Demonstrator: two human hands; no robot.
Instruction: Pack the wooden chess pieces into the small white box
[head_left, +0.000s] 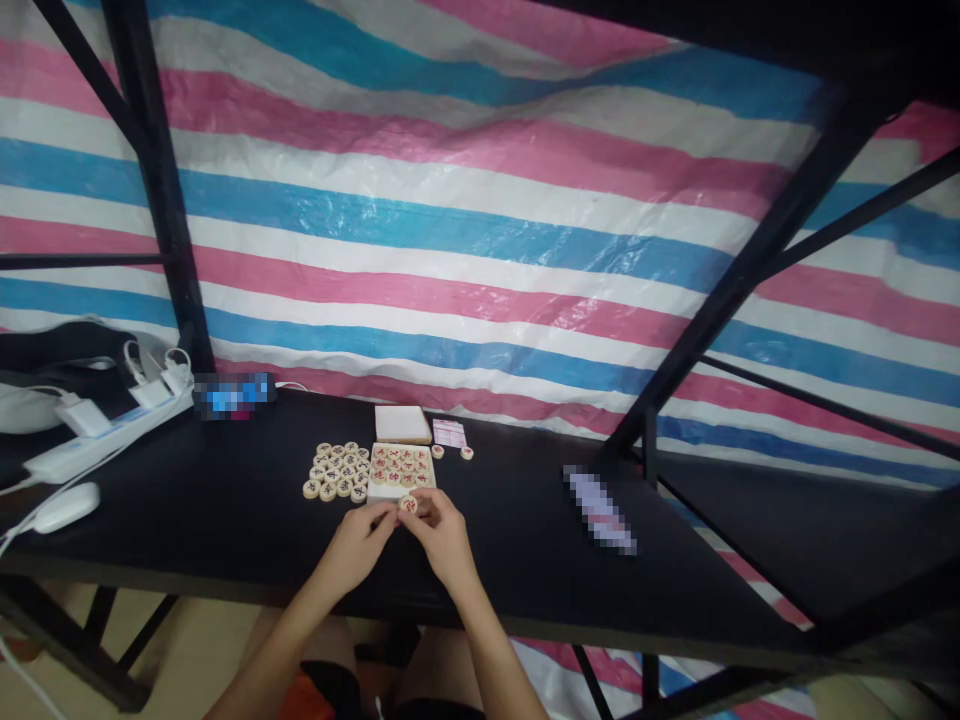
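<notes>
Just in front of an open white box [388, 493], a round xiangqi piece [408, 506] with a red character is held up, its face toward me. My right hand [444, 530] pinches it between thumb and fingers from the right. From the left, the closed fingertips of my left hand [365, 537] grip its edge. Rows of red-character pieces [406, 465] lie in the box. To the left, black-character pieces [337, 471] are laid out in a block. Two loose red pieces, one [438, 452] nearer the box and another [467, 453] further right, rest on the table.
Behind the box lies its lid [403, 424], with a pink-and-white paper [450, 433] beside it. A blurred-out object [600, 510] lies on the black table [517, 560] at right. A power strip [109, 440] and a white mouse-like object [67, 507] occupy the left.
</notes>
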